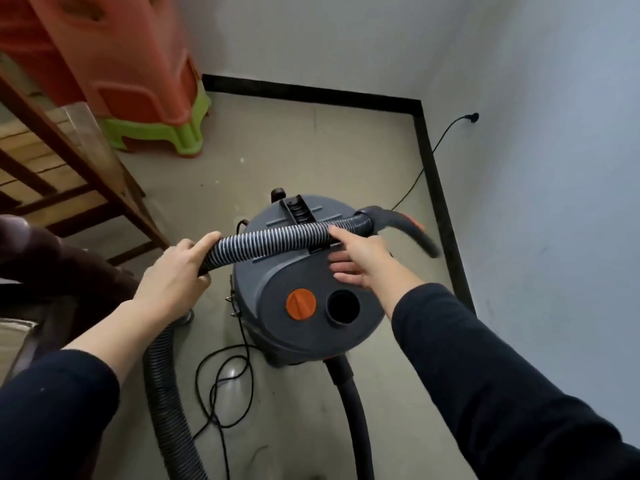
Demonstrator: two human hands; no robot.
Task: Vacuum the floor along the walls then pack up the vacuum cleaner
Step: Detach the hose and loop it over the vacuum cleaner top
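A grey canister vacuum cleaner [304, 271] stands on the floor in the room's corner, with an orange knob [300, 304] and a round open port [343, 306] on its lid. A ribbed black hose [273, 239] lies across the lid. My left hand [176, 271] grips the hose at the canister's left side. My right hand [360, 259] lies over the hose near the curved handle end [398, 223], thumb on top and fingers spread straight below it against the lid. The hose loops down past my left arm to the floor.
A black power cord [420, 173] runs from a wall plug [472, 117] on the right wall to the canister, with slack coiled on the floor [221, 386]. Stacked red and green plastic stools [138, 91] and a wooden frame [86, 174] stand at the left. A black skirting [440, 188] lines the walls.
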